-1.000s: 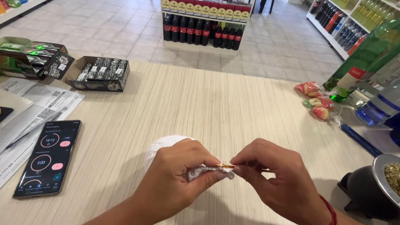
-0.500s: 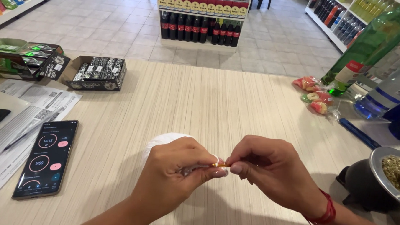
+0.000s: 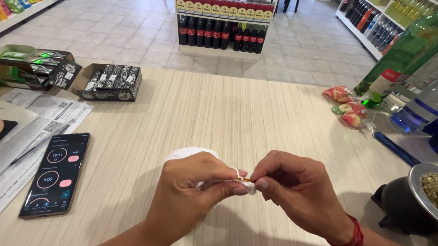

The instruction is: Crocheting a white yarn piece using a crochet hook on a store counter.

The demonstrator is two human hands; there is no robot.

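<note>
We see the left hand [image 3: 193, 194] and right hand [image 3: 295, 192] meeting near the counter's [image 3: 204, 112] front edge, fingertips pressed together, pinching a small white wrapper [image 3: 248, 186] between them. A phone [image 3: 55, 174] lies toward the left edge.

wooden counter [image 3: 219, 113], phone [image 3: 55, 174], papers [image 3: 25, 143], boxes [image 3: 108, 82]

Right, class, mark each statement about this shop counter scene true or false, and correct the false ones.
1. Both hands pinch a small white wrapped item. True.
2. The phone lies to the right of the hands. False: it lies to their left, on the counter.
3. The right hand has a red band at the wrist. True.
4. The green bottle lies flat. False: it stands, leaning.
5. The left hand rests on the phone. False: it holds the white item.
</note>
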